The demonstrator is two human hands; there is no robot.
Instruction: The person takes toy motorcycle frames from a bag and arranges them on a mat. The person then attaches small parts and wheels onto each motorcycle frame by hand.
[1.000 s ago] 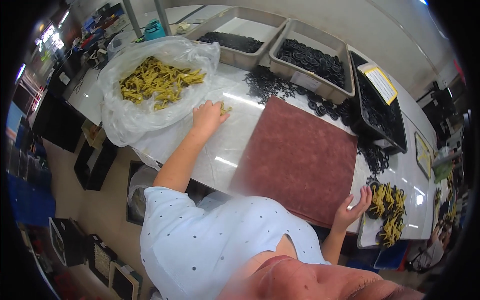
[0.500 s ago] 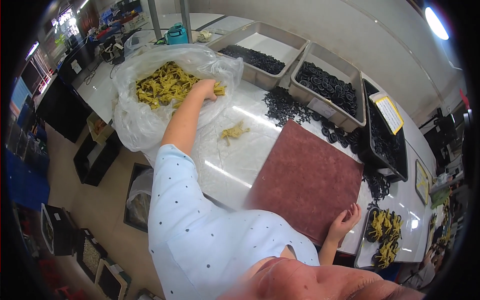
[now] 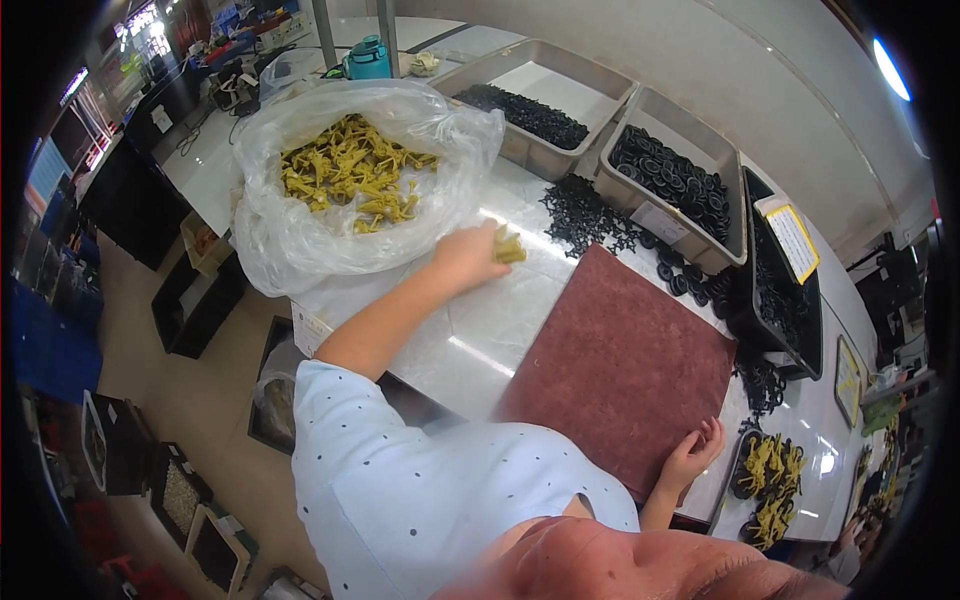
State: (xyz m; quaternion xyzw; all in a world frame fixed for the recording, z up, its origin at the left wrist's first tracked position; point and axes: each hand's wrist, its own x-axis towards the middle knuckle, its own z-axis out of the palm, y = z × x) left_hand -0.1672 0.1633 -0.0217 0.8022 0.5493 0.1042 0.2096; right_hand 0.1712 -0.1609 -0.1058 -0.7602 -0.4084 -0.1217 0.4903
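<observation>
My left hand (image 3: pixel 466 260) is closed on a small bunch of yellow plastic pieces (image 3: pixel 511 247), held over the white table (image 3: pixel 470 315) between the bag and the mat. Whether any of the bunch touches the tabletop is hidden. Many more thin-limbed yellow pieces (image 3: pixel 340 165) lie in a large clear plastic bag (image 3: pixel 270 255) with its mouth spread wide. At the right edge of a dark red mat (image 3: pixel 625 360) rests my right hand (image 3: pixel 690 455), its fingers loosely apart and nothing in it.
Two grey bins (image 3: pixel 590 145) (image 3: pixel 725 250) at the back hold small black parts and black rings. A black bin (image 3: pixel 760 320) stands right of them. Loose black parts (image 3: pixel 585 215) are spilled before them. A tray (image 3: pixel 725 515) carries assembled yellow-and-black pieces. A teal bottle (image 3: pixel 367 60) stands behind the bag.
My left hand has come out of the bag with yellow pieces and moved right, over where one loose yellow piece lay on the table. My right hand has barely moved.
</observation>
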